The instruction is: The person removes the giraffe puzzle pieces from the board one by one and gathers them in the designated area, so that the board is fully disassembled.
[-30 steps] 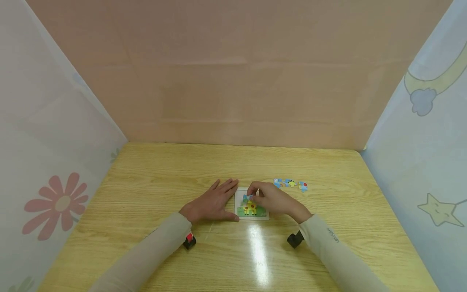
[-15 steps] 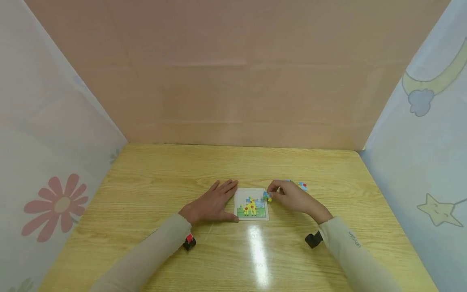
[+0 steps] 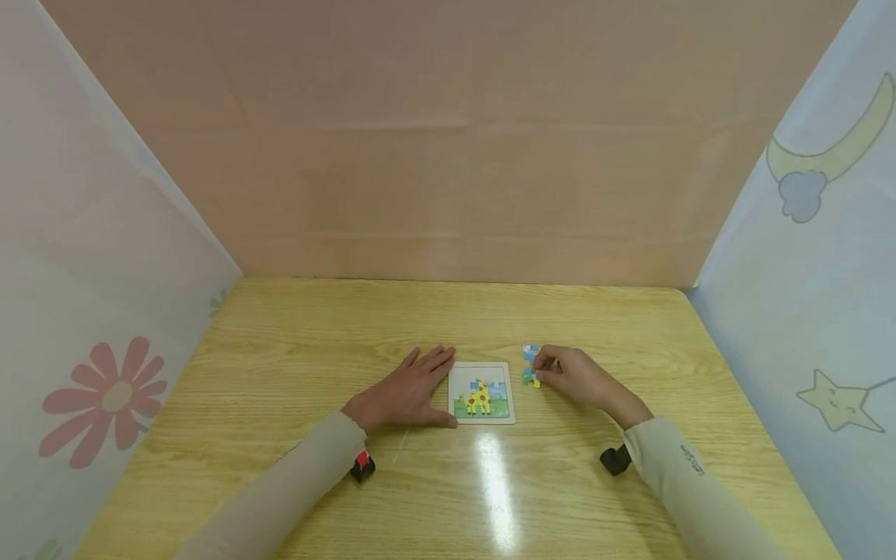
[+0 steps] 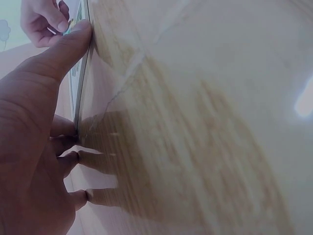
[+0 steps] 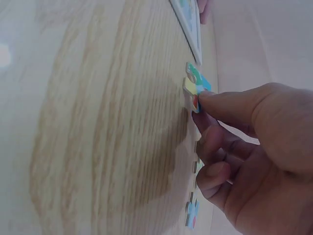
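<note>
A square puzzle tray (image 3: pixel 480 372) lies on the table, its lower part filled with joined pieces of a giraffe picture (image 3: pixel 480 400). My left hand (image 3: pixel 409 389) rests with fingers spread along the tray's left edge; in the left wrist view its thumb (image 4: pixel 73 41) touches that edge. To the right of the tray, my right hand (image 3: pixel 577 377) pinches a blue, green and yellow puzzle piece (image 5: pixel 197 83) between thumb and finger, low over the table. Whether the piece touches the wood is hard to tell.
Another blue puzzle piece (image 3: pixel 530 351) lies just behind the pinched one. More loose pieces, such as a blue one with red (image 5: pixel 192 214), lie beyond the right hand, partly hidden by it in the head view. Wooden table (image 3: pixel 336 319); printed cloth walls stand at the sides.
My right hand has moved right, from over the tray to the table beside it, carrying the puzzle piece. My left hand has stayed at the tray's left edge.
</note>
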The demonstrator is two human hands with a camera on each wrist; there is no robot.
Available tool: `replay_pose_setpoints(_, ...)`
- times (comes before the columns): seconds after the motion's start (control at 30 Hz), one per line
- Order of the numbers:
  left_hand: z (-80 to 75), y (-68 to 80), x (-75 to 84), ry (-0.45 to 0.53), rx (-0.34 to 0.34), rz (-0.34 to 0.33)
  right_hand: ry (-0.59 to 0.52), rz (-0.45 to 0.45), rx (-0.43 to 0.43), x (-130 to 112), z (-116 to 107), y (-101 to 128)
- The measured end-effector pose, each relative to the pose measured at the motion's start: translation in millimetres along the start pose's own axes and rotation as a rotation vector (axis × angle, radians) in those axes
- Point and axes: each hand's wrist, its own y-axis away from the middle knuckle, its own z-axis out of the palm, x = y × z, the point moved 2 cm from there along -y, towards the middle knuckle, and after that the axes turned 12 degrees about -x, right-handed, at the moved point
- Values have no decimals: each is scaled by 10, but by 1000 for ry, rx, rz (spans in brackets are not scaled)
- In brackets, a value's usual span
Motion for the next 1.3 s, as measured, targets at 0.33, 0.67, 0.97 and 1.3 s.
replay_pose_setpoints(0.33,-5,5,4,11,0,0,62,-22,19,89,-24,-60)
replay_pose_setpoints(0.67,4,-6,-11,-10,7,9,75,-27,71,38,-12,-78)
replay_pose_setpoints(0.97,3,-14,-20,-15,9,6,129,-64,37,-173,137,-223)
replay_pose_setpoints(1.3,-25,2,4,16,0,11,214,-83,-27,-479,324,-374)
